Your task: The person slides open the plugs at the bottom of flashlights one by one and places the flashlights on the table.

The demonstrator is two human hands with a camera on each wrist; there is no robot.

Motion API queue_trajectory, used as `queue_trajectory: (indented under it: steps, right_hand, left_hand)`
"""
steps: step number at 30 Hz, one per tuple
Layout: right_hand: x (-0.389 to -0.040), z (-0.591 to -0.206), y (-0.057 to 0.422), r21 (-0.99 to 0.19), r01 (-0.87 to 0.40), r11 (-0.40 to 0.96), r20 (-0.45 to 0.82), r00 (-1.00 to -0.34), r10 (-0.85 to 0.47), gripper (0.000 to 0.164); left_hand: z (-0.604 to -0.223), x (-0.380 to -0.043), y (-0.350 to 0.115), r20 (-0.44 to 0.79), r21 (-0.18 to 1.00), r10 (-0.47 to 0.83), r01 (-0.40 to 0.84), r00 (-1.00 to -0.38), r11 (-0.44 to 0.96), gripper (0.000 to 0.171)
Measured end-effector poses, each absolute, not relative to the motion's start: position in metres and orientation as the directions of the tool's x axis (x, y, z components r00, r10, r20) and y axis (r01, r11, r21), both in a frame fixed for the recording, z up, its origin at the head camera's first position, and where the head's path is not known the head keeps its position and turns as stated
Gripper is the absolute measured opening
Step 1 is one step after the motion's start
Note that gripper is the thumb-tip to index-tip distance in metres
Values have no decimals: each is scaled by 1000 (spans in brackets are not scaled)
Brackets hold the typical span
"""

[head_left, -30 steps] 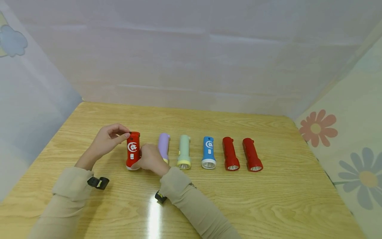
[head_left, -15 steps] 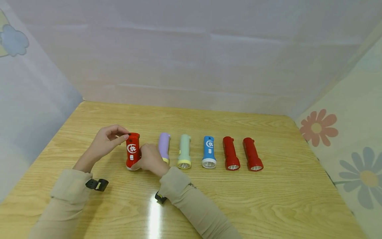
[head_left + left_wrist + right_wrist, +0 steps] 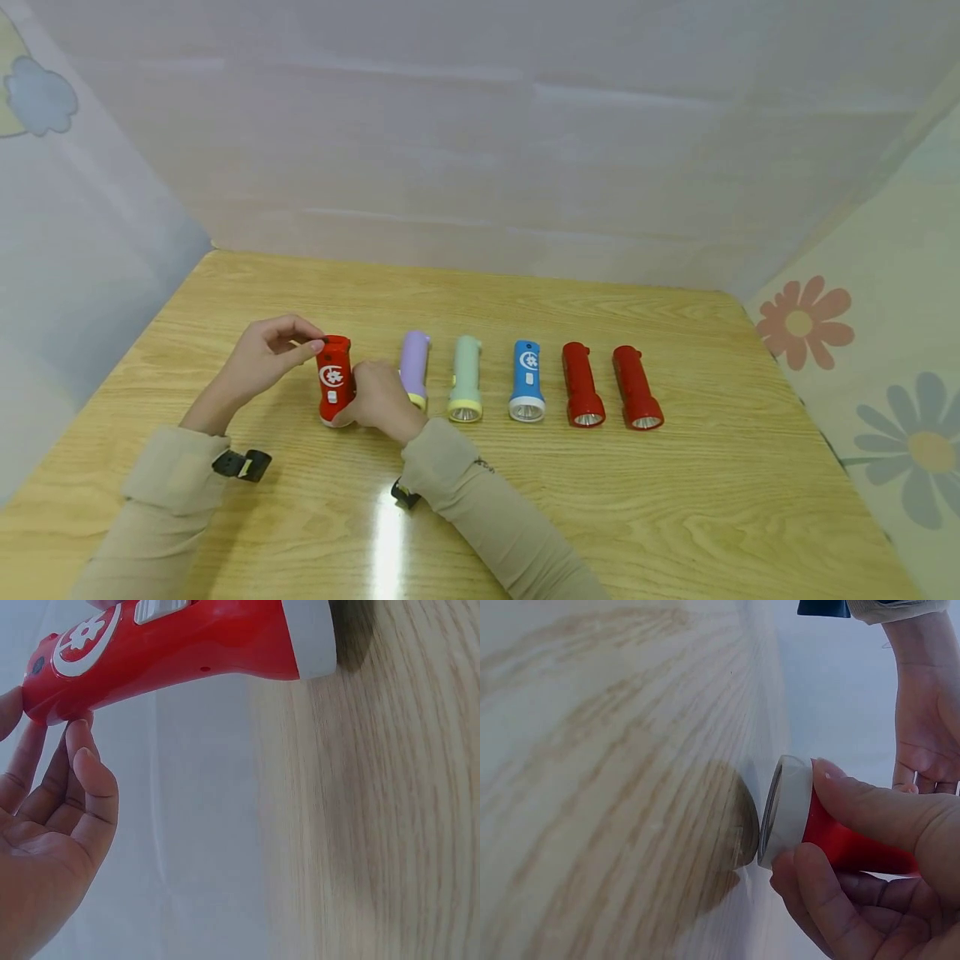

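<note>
A red flashlight (image 3: 333,373) with a white emblem, a white slide switch and a white head ring is held between both hands at the left of the row. At its raised tail, the left hand (image 3: 56,817) pinches it between thumb and fingertips. The right hand (image 3: 877,855) grips the head end, its thumb on one side and its fingers curled round the other. The white head ring (image 3: 789,810) is low over the wood; I cannot tell whether its edge touches. The right hand hides part of the flashlight's side in the head view.
Right of the hands lie a purple flashlight (image 3: 414,367), a pale green one with a yellow ring (image 3: 466,375), a blue one with a white ring (image 3: 528,375) and two plain red flashlights (image 3: 581,383). The wooden table (image 3: 712,500) meets a pale cloth wall (image 3: 480,167) behind.
The red flashlight's tail has tipped up slightly, so more of its end face shows. Both hands keep their hold, and the other flashlights stay put.
</note>
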State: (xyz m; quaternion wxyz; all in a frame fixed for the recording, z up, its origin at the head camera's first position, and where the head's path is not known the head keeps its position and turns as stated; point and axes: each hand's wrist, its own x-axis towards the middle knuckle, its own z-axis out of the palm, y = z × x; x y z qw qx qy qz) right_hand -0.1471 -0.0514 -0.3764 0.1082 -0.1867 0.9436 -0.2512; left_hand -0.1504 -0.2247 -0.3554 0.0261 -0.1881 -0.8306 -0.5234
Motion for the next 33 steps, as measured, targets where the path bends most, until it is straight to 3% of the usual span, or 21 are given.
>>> queue_trajectory:
  steps: [21,33]
  right_hand:
    - [-145,-378,-53,-510,-336,792,-98,-892,-441,35]
    - [-144,-379,-55,-440,-374,817,-111,-880,-463,37]
  left_hand:
    - [-356,-140,-225,269,885,304,360,-914,296,13]
    - [-358,-136,-228,273,888,321,366,-907,278,15]
